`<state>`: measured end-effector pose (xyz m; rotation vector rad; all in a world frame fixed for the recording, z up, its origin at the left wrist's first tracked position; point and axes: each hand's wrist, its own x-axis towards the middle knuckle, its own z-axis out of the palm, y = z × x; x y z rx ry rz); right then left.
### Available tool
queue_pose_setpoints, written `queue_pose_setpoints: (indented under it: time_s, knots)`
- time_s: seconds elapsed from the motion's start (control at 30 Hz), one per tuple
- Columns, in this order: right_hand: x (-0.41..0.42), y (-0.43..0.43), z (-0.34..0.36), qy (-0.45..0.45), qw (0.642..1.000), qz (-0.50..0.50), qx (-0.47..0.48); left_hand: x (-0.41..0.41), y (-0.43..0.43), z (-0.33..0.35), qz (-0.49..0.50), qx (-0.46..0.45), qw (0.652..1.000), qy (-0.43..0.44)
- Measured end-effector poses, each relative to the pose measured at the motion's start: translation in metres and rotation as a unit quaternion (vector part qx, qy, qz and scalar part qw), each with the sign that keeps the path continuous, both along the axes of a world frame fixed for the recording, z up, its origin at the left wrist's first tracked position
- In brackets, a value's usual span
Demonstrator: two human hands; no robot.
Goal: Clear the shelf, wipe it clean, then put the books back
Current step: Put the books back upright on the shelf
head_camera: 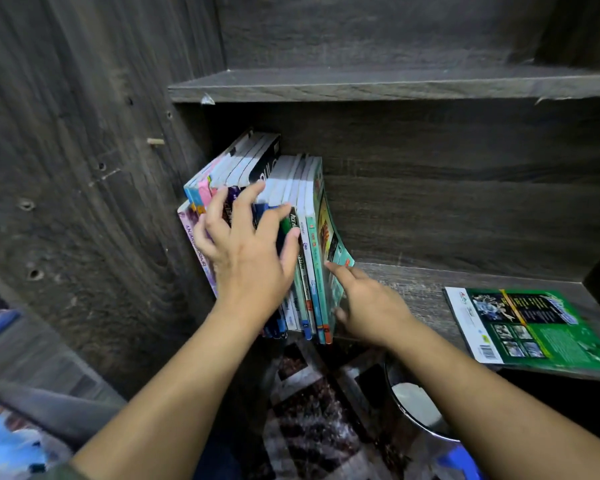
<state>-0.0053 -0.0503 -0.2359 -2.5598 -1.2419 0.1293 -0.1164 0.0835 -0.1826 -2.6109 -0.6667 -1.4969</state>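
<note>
Your left hand (246,247) spreads its fingers over the spines of the colourful paperback books (309,237) leaning at the left end of the dark wood-grain shelf (413,282), your right hand (371,306) presses a straight forefinger on the outermost teal cover, a green paperback (530,327) lies flat well apart, and a round dark bowl (389,382) below holds something white.

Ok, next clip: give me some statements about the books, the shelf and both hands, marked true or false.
1. The row of books stands at the left end of the shelf. True.
2. The green book stands upright in that row. False: it lies flat on the shelf, apart, to the right.
3. The left hand lies spread over the book spines. True.
4. The right hand holds a cloth. False: it holds nothing; its forefinger touches the teal book ending the row.
</note>
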Motion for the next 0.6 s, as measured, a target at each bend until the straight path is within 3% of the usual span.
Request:
queue_pose_setpoints:
  time_s: [0.1, 0.23, 0.37, 0.47, 0.6]
  knots:
    - [-0.004, -0.002, 0.009, 0.02, 0.999, 0.008, 0.041, -0.002, -0.013, 0.008, -0.008, -0.03, 0.999, -0.021]
    - [-0.001, -0.004, 0.013, 0.028, 0.996, 0.011, 0.08, -0.016, -0.048, 0.015, -0.101, -0.112, 0.988, -0.044]
    - [0.003, -0.005, 0.023, 0.083, 0.984, 0.037, 0.154, -0.027, -0.073, 0.03, -0.008, -0.214, 0.972, 0.1]
    - [0.0, -0.005, 0.044, 0.092, 0.967, 0.065, 0.23, -0.023, -0.072, 0.033, 0.052, -0.223, 0.952, 0.205]
    - [-0.008, 0.007, 0.073, 0.089, 0.945, 0.099, 0.299, -0.031, -0.066, 0.033, 0.089, -0.204, 0.939, 0.261]
